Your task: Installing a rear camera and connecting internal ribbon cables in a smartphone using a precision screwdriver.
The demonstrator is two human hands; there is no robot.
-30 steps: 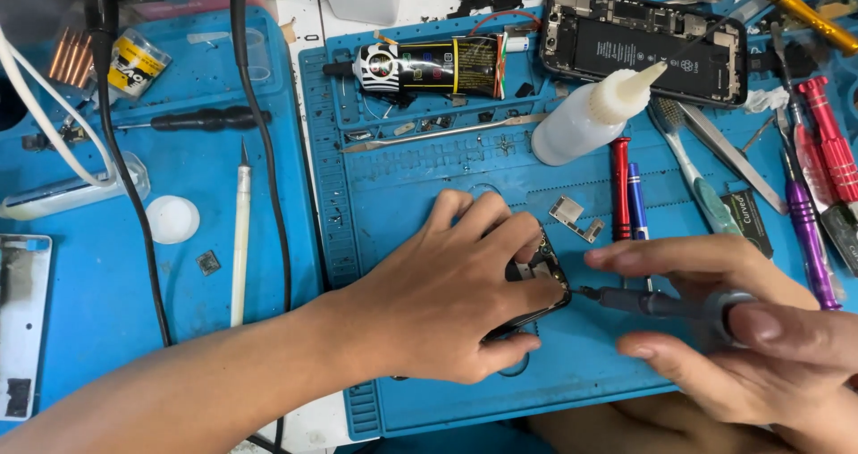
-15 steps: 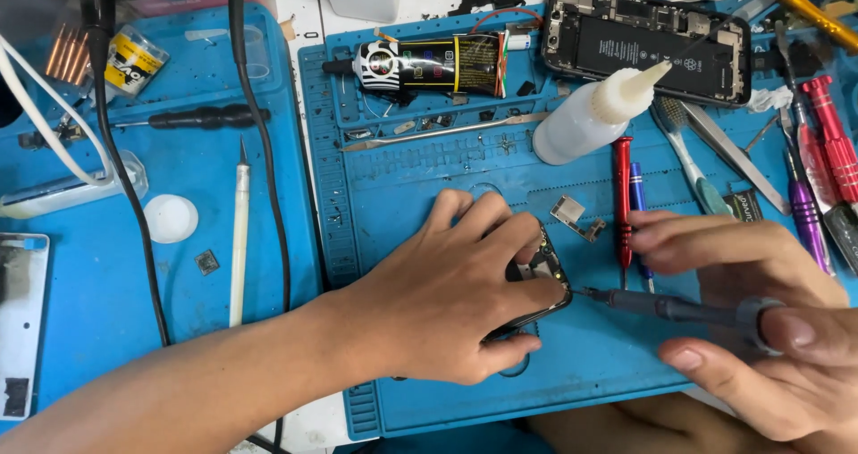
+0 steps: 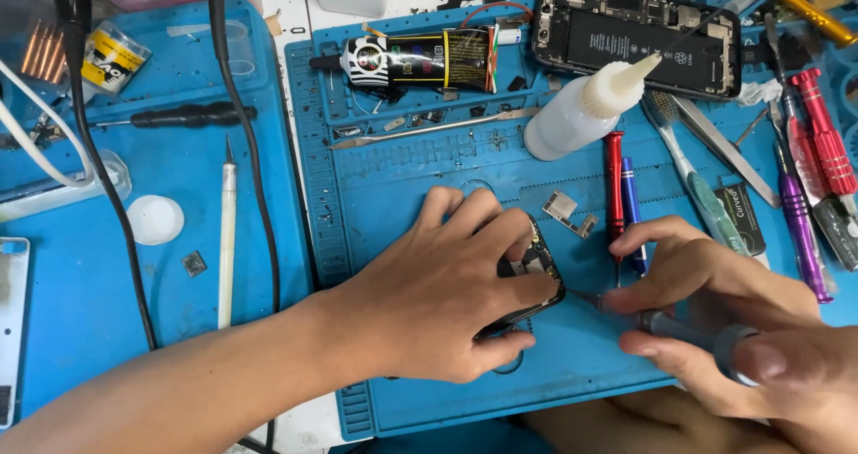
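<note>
Blue mats (image 3: 420, 186) cover the tool-strewn counter, where the left hand (image 3: 447, 293) clamps a part (image 3: 536, 271) and the right hand (image 3: 715, 320) grips a screwdriver (image 3: 666, 324).

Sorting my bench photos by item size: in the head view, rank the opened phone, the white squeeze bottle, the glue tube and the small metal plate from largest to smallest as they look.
1. Opened phone, the largest.
2. Glue tube.
3. White squeeze bottle; close to the tube in length though fatter, so that order is unsure.
4. Small metal plate, clearly the smallest.

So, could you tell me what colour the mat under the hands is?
Blue; the mat shows best in the head view.
</note>
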